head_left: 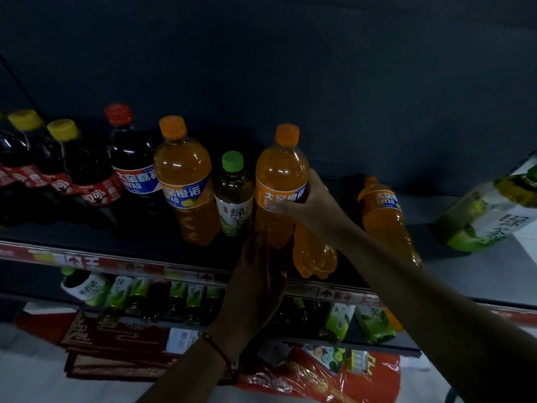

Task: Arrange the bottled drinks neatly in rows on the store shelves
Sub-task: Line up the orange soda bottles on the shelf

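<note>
The right hand (308,205) was wrapped around the label of an orange soda bottle (280,181), fingers curled over its far side and thumb on the near side, holding it upright on the top shelf (162,237). The left hand (255,283) lay with fingers fairly straight against the lower part of the same bottle, steadying it near the shelf's front edge rather than gripping it. Just left of this bottle stood a small green tea bottle (234,196), then another orange soda (186,181), a dark cola with a red cap (130,158) and two dark colas with yellow caps (61,167). To the right, another orange bottle (386,216) leaned well apart from the rest, and a pack of green tea (491,210) sat tilted at the far right. The lower shelf (377,343) held more green tea bottles. The step seemed to be setting the held soda into line. Next would likely call for nudging it square with its neighbours, then bringing the leaning bottle alongside, and grouping like drinks together.
</note>
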A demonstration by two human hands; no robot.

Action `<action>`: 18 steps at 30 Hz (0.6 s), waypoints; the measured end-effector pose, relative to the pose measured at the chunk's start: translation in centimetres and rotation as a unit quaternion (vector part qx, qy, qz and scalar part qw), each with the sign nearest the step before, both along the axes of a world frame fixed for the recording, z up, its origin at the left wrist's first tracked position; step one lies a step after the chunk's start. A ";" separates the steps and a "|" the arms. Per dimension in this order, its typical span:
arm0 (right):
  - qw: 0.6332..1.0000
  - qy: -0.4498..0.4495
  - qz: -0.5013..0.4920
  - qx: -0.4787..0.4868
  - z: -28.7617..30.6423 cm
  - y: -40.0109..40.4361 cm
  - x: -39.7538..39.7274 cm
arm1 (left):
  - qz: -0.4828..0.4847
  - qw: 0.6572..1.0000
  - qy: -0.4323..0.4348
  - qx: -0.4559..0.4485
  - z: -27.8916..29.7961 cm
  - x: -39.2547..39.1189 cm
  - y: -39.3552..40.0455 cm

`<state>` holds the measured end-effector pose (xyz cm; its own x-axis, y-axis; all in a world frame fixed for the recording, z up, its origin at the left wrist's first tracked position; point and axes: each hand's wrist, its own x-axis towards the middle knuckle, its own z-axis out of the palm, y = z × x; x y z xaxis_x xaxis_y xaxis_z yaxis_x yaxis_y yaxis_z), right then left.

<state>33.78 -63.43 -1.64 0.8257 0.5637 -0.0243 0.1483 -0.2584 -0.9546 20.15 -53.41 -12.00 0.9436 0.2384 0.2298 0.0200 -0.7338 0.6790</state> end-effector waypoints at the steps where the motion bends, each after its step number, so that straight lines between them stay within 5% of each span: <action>1: 1.000 0.000 -0.002 -0.002 0.0 0.0 0.0 | 0.003 1.000 0.000 0.000 0.1 0.0 0.0; 11: 1.000 0.006 0.007 -0.025 0.6 -1.1 -1.1 | 0.017 0.999 0.012 0.042 0.7 -0.6 -0.4; 18: 0.973 -0.078 -0.023 -0.216 0.9 -4.2 -3.0 | 0.011 0.986 -0.040 0.162 2.7 -1.5 -1.2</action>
<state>30.77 -67.64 -0.70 0.8624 0.4912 -0.1227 0.2623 -0.6407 -0.7216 18.64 -54.63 -9.27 0.9147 0.1604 0.3710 -0.0063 -0.9121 0.4099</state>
